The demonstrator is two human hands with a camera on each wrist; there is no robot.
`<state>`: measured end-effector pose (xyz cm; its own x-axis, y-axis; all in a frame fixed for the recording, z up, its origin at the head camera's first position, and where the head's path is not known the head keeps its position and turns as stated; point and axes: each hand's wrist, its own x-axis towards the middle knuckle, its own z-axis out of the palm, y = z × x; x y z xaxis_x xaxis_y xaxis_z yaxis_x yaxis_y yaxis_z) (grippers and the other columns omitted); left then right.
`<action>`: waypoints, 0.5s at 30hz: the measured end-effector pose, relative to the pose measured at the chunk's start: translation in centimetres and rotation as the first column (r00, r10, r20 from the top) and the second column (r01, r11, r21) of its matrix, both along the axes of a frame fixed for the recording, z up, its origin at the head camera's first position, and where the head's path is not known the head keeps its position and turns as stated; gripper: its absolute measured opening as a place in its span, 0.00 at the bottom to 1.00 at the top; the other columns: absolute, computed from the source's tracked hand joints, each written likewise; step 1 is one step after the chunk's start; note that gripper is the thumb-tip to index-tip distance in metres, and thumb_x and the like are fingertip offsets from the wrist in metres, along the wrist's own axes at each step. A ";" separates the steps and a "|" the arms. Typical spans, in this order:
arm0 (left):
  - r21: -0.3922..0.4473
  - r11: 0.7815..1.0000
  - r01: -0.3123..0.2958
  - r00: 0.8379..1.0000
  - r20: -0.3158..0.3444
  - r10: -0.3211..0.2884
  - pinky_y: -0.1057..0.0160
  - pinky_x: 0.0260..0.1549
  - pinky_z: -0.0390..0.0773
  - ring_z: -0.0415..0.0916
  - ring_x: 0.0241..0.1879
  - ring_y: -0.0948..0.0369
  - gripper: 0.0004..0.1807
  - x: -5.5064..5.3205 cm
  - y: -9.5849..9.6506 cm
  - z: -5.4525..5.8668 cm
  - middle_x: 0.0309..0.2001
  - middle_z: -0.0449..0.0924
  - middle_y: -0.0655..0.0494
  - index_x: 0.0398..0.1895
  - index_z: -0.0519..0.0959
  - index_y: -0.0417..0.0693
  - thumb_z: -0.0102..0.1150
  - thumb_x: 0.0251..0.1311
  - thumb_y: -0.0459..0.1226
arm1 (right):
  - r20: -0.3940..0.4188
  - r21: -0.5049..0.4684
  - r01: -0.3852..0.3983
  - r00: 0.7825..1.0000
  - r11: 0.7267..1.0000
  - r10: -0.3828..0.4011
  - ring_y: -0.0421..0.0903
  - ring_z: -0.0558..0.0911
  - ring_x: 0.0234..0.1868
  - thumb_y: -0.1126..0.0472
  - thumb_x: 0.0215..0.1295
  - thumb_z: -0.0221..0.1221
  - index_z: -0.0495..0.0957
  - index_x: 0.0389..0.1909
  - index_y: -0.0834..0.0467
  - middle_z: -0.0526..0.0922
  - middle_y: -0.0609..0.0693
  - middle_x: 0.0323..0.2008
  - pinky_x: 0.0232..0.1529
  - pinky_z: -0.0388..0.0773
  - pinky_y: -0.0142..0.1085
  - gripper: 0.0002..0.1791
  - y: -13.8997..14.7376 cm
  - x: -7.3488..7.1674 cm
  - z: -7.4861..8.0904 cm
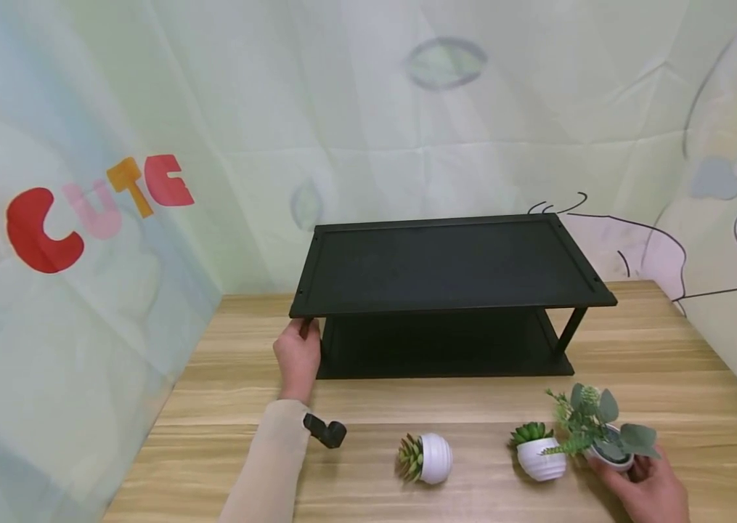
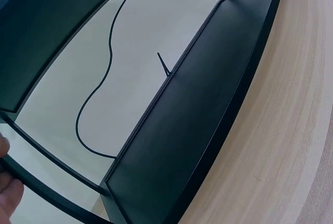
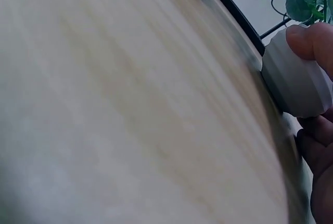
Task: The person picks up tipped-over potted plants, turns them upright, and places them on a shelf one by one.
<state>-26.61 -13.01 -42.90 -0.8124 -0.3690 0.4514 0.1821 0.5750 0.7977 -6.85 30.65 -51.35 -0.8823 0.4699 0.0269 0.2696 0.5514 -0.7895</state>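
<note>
A black two-tier shelf [image 1: 453, 265] stands at the back of the table. My left hand [image 1: 298, 356] grips its front left post, just under the top panel; in the left wrist view a few fingers [image 2: 9, 195] show around that post. At the front right my right hand [image 1: 652, 490] holds a white pot with a leafy artificial plant [image 1: 603, 425]. The right wrist view has the thumb on the side of this ribbed pot [image 3: 296, 75], other fingers below it. Just left of it is a small succulent in a white pot [image 1: 541, 459], tilted.
Another potted succulent [image 1: 435, 459] lies on its side at the front middle of the wooden table [image 1: 368, 407]. A printed cloth backdrop [image 1: 355, 94] hangs behind and beside the table. A small black device [image 1: 325, 430] sits at my left wrist.
</note>
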 end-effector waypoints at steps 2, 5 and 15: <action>0.002 1.000 0.000 1.000 0.001 0.000 0.50 0.35 0.78 0.81 0.35 0.47 0.09 0.0 0.0 -0.1 0.34 0.83 0.40 0.38 0.82 0.36 0.57 0.58 0.32 | -0.012 -0.006 0.015 1.000 1.000 -0.015 0.09 0.59 0.33 0.54 0.44 0.72 0.64 0.56 0.63 0.75 0.70 0.51 0.32 0.62 0.09 0.40 -0.1 0.0 0.0; 0.001 1.000 0.004 1.000 0.006 -0.004 0.50 0.35 0.78 0.81 0.35 0.47 0.09 0.0 0.0 -0.1 0.34 0.83 0.40 0.38 0.82 0.37 0.57 0.59 0.32 | -0.033 -0.040 0.041 0.999 0.998 -0.042 0.09 0.61 0.33 0.55 0.43 0.73 0.65 0.55 0.64 0.82 0.59 0.45 0.32 0.63 0.10 0.39 -0.1 0.1 0.1; -0.071 0.997 -0.009 1.000 -0.011 0.008 0.48 0.32 0.75 0.80 0.33 0.46 0.09 -0.1 -0.3 -0.3 0.34 0.83 0.39 0.37 0.81 0.35 0.53 0.62 0.32 | -0.038 -0.030 0.057 0.998 0.998 -0.058 0.11 0.62 0.37 0.52 0.45 0.72 0.65 0.57 0.63 0.77 0.61 0.52 0.36 0.62 0.10 0.40 -0.1 -0.2 1.7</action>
<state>-26.71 -13.27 -43.18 -0.8041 -0.3425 0.4858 0.1856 0.6318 0.7526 -7.09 30.53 -49.67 -0.8524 0.5208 0.0459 0.2693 0.5126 -0.8153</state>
